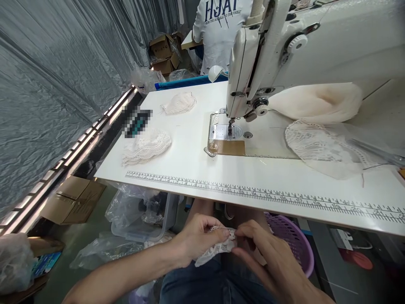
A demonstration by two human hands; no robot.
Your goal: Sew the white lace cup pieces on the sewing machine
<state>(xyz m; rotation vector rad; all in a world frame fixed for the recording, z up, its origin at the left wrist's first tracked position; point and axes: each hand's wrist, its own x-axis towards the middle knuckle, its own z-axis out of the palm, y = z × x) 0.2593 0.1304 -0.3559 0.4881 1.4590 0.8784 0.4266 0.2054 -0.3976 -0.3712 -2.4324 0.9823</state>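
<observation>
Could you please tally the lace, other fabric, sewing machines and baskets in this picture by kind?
Lace piles on the table: 3
Lace piece between left hand and right hand: 1
Cream fabric bundle: 1
Sewing machine: 1
Purple basket: 1
Total: 7

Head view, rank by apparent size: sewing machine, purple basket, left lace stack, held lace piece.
1. sewing machine
2. purple basket and lace stack look alike; basket partly hidden, unranked
3. lace piece, partly covered
</observation>
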